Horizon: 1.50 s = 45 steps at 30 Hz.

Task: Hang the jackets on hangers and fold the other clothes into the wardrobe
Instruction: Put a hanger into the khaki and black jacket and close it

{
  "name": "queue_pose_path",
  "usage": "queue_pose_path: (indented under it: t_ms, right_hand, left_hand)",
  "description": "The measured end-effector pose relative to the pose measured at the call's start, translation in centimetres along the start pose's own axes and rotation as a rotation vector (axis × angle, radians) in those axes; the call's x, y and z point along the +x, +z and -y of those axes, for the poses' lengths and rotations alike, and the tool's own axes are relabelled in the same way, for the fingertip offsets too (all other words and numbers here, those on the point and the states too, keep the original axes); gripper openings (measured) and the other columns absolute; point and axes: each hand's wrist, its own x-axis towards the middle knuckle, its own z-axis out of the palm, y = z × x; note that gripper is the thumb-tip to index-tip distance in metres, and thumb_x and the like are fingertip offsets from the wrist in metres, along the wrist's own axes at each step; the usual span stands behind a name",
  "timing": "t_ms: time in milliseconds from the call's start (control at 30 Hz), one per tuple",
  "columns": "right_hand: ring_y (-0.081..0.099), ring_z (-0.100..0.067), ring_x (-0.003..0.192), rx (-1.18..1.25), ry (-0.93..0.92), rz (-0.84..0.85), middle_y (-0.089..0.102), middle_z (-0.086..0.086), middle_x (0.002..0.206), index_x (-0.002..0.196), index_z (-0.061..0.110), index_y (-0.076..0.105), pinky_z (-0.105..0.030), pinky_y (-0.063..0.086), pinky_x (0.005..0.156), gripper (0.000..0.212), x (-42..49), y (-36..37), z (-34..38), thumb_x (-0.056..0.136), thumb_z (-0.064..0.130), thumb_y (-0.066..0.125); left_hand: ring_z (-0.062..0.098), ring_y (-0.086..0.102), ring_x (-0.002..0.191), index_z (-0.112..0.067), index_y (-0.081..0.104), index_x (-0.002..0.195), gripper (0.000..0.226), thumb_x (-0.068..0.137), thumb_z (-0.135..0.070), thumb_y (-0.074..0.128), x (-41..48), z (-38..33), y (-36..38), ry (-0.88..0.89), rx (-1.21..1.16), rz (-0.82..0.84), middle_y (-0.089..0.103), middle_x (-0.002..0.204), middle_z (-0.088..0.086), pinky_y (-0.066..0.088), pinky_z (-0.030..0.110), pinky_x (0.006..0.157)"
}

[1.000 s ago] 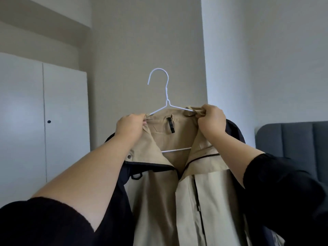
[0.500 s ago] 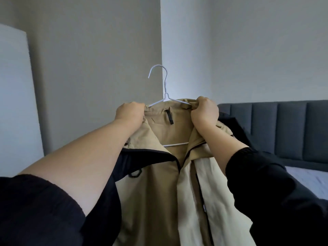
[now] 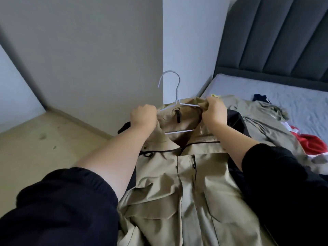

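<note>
Gripping the tan jacket (image 3: 179,189) by its collar, left hand (image 3: 142,115) and right hand (image 3: 215,108) each clenched on a bunch of fabric, held up beside the bed (image 3: 266,86) with a thin white wire hanger (image 3: 177,101) inside the neck. Soft floppy shell cloth, dark lining, probably light. Smooth wire may let the shoulders slide, so I'd grab the hook.

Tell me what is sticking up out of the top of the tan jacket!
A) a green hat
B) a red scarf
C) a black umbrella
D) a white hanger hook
D: the hook of the white hanger rises above the collar of the tan jacket, and the left hand and right hand grip that collar on either side.
</note>
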Motion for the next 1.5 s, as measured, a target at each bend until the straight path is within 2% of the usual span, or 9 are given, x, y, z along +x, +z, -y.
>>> queue_pose_path:
  t_ms: [133,233,367,433,600,767,1000,1167,1500]
  right_hand:
    - [0.040,-0.035,0.122,-0.307,0.014,0.036,0.048,-0.016,0.130,0.123,0.011,0.048,-0.046,0.028,0.099,0.038,1.0,4.0,-0.9,0.086,0.010,0.055]
    - [0.026,-0.036,0.136,-0.383,0.016,0.083,0.030,-0.017,0.147,0.143,0.013,0.028,-0.056,0.011,0.112,0.063,0.7,7.5,-1.5,0.086,0.013,0.054]
    - [0.051,-0.040,0.114,-0.286,-0.420,0.082,0.054,-0.021,0.121,0.116,0.004,0.057,-0.051,0.034,0.104,0.048,-3.2,12.8,-2.9,0.069,0.003,0.045]
    - [0.058,-0.039,0.104,-0.280,-0.592,0.298,0.061,-0.018,0.109,0.099,0.002,0.066,-0.047,0.039,0.096,0.041,-5.6,15.5,-4.0,0.062,0.002,0.048]
    - [0.037,-0.029,0.132,-0.610,-0.558,0.734,0.043,-0.006,0.140,0.132,0.015,0.050,-0.045,0.020,0.113,0.064,-8.7,18.3,-5.8,0.071,0.009,0.064]
    - [0.055,-0.027,0.061,-0.486,-0.644,0.485,0.052,-0.004,0.061,0.058,0.013,0.060,-0.032,0.034,0.073,0.013,-7.9,18.7,-7.4,0.055,0.008,0.049]
    - [0.059,-0.027,0.087,-0.469,-0.146,0.661,0.063,-0.006,0.087,0.081,0.011,0.063,-0.030,0.042,0.066,0.032,-8.2,18.5,-6.8,0.094,0.032,0.043]
    - [0.056,-0.022,0.076,-0.405,0.197,0.772,0.055,0.000,0.078,0.080,0.014,0.054,-0.028,0.041,0.059,0.041,-8.0,19.7,-6.8,0.090,0.053,0.054]
    - [0.056,-0.024,0.059,-0.070,0.576,0.726,0.058,-0.007,0.064,0.066,0.006,0.055,-0.026,0.045,0.050,0.023,-7.2,20.6,-5.5,0.086,0.018,0.056]
  left_hand:
    - [0.034,0.058,0.097,-0.012,0.061,0.100,0.017,0.094,-0.013,0.046,1.6,1.0,5.0,-0.031,-0.259,-0.089,0.063,0.106,0.011,0.034,0.031,0.067]
    - [0.033,0.052,0.115,-0.021,0.049,0.133,0.039,0.094,-0.022,0.047,2.3,1.0,9.9,-0.001,-0.483,0.065,0.052,0.130,0.010,0.043,0.037,0.086]
    - [0.030,0.046,0.125,-0.021,0.043,0.137,0.043,0.094,-0.021,0.045,0.7,0.2,16.5,0.066,-0.583,0.289,0.045,0.140,0.009,0.043,0.040,0.098]
    - [0.029,0.050,0.117,-0.016,0.051,0.122,0.030,0.092,-0.017,0.047,-0.6,-0.5,19.0,0.086,-0.595,0.323,0.053,0.127,0.008,0.045,0.040,0.092]
    - [0.024,0.043,0.130,-0.014,0.048,0.136,0.042,0.095,-0.023,0.049,-2.5,-1.6,24.6,0.097,-0.653,0.436,0.048,0.139,0.005,0.035,0.035,0.108]
    - [0.020,0.009,0.147,-0.020,0.024,0.151,0.054,0.100,-0.036,0.036,-3.4,-3.5,27.3,0.055,-0.654,0.508,0.013,0.160,0.004,0.013,0.038,0.119]
    - [0.017,-0.002,0.148,-0.028,0.017,0.152,0.059,0.099,-0.042,0.037,-3.4,-3.0,28.2,0.129,-0.603,0.482,0.000,0.161,-0.002,0.007,0.044,0.120]
    - [0.015,-0.006,0.148,-0.030,0.014,0.152,0.062,0.097,-0.045,0.039,-3.6,-3.0,28.0,0.141,-0.628,0.510,-0.004,0.161,-0.002,0.005,0.044,0.120]
    - [0.018,-0.008,0.148,-0.031,0.005,0.153,0.073,0.095,-0.047,0.046,-4.4,-2.8,27.9,0.202,-0.541,0.534,-0.010,0.161,0.000,0.004,0.042,0.120]
